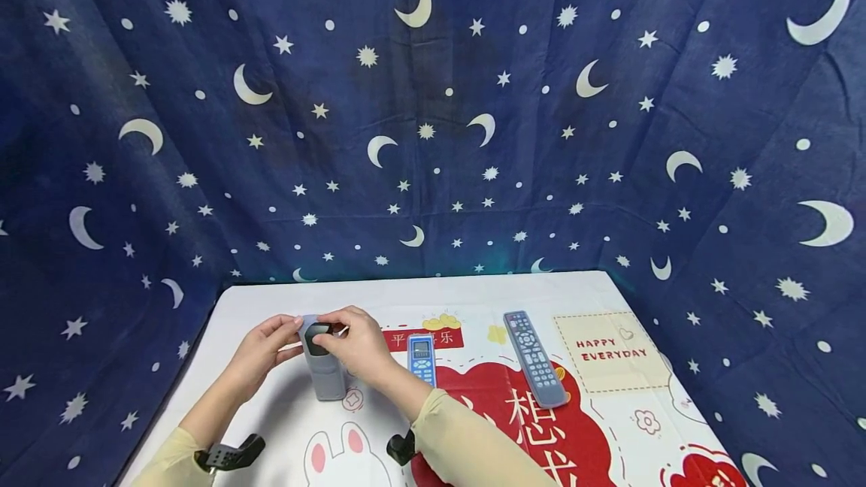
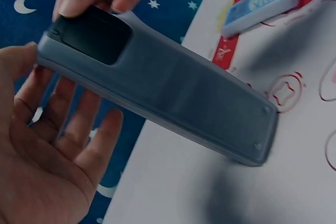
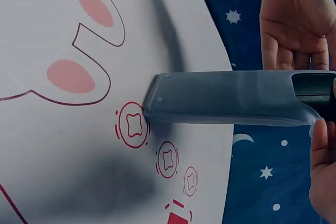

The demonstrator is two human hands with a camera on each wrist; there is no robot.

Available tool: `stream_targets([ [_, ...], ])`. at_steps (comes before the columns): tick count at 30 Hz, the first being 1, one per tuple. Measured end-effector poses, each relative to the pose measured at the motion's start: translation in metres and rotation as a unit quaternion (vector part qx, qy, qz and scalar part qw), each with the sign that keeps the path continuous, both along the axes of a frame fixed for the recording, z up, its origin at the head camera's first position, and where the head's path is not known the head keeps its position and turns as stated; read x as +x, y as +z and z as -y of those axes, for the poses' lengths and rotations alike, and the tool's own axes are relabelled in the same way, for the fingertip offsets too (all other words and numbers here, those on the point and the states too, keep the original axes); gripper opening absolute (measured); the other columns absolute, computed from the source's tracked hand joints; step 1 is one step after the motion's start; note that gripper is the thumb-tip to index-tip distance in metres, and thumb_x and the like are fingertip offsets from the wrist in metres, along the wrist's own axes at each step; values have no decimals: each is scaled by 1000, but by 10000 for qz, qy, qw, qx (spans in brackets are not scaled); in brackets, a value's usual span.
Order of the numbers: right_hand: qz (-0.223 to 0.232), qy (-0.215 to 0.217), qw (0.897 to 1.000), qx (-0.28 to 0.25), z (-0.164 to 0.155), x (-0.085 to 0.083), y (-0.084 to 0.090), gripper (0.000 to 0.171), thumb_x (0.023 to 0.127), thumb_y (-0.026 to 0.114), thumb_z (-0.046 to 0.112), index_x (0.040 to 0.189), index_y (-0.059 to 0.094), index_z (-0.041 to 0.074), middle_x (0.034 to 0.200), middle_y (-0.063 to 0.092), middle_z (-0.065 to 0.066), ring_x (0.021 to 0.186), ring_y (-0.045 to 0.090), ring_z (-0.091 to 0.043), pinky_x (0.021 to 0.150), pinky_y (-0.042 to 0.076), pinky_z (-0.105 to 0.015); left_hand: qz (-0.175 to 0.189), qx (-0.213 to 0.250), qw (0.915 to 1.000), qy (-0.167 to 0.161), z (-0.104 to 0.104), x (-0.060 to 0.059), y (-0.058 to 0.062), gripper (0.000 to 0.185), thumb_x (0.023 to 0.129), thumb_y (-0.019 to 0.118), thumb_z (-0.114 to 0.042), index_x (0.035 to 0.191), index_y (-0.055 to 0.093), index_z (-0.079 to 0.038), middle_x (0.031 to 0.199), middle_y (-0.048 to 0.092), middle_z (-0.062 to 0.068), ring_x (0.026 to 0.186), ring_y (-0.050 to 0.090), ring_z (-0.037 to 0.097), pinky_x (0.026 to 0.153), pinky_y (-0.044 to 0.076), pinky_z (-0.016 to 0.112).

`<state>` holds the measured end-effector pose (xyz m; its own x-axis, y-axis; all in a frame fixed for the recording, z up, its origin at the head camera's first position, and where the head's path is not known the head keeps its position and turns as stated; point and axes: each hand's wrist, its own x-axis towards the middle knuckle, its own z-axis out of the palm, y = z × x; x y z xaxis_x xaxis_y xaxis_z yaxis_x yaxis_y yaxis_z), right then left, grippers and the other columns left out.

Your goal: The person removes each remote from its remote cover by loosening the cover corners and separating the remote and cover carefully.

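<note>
Navy cloth (image 1: pixel 61 141), printed with pale moons, stars and dots, hangs from the far left, along the back and round to the right, behind a white-covered table (image 1: pixel 487 291). At the lower left a pale yellow sleeve (image 1: pixel 177 463) ends at a person's wrist, where a black wrist mount (image 1: pixel 231 455) sits. From it the left hand (image 1: pixel 260 352) reaches up to the top end of a grey case (image 1: pixel 328 376), its thumb and forefinger pinching the left corner there while the other fingers spread loosely, slightly bent, beneath. The case, smooth and a little see-through, is tilted over the left part of the table, between the two hands; whether its lower end touches the cloth, I cannot tell. A glossy dark panel (image 2: pixel 97 38) shows in the opening near its upper end. On the other side the right hand (image 1: pixel 365 344) grips that same end, fingers bent at the top edge and thumb lying across the dark panel. Just below, a red ringed flower print (image 1: pixel 352 399) lies beside the case's foot. Further right, past the right forearm, a small blue remote (image 1: pixel 422 355) rests on the cloth, its lower part hidden by the arm. Next comes a longer grey remote (image 1: pixel 533 358), buttons up, lying aslant partly over a red printed patch (image 1: pixel 595 442). Rightmost on the table is a cream printed panel reading "HAPPY EVERYDAY" (image 1: pixel 612 374).
</note>
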<state>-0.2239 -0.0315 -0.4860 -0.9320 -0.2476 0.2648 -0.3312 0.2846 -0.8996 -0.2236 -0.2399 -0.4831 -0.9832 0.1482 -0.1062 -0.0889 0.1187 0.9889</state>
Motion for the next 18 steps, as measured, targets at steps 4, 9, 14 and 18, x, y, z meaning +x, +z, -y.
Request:
stream_targets([
  [4, 21, 13, 10000, 3, -1, -1, 1, 26, 88, 83, 22, 113, 79, 18, 98, 65, 12, 84, 58, 1, 75, 53, -17, 127, -214, 9997, 66, 0, -3, 7, 36, 104, 60, -35, 113, 61, 0, 108, 67, 1, 100, 69, 12, 91, 57, 33],
  [9, 153, 78, 9999, -16, -3, 0, 2, 26, 88, 83, 22, 113, 79, 19, 97, 64, 15, 84, 59, 0, 74, 53, -18, 480, 75, 9988, 50, 1, -6, 8, 30, 104, 61, -35, 109, 63, -5, 102, 69, -1, 98, 69, 13, 90, 58, 33],
  [14, 234, 136, 9996, 11, -4, -2, 3, 26, 87, 84, 23, 113, 79, 20, 95, 64, 15, 82, 59, 0, 73, 54, -18, 670, 404, 9968, 133, 0, -9, 2, 23, 105, 60, -32, 108, 64, -9, 94, 69, -3, 92, 69, 12, 86, 58, 30],
  [18, 194, 240, 9995, 37, -5, -4, 5, 27, 87, 84, 20, 113, 79, 17, 95, 66, 13, 82, 61, 0, 73, 53, -17, 890, 557, 9940, 295, -2, -13, -6, 26, 105, 59, -34, 110, 64, -9, 90, 68, -4, 85, 67, 9, 81, 58, 26],
])
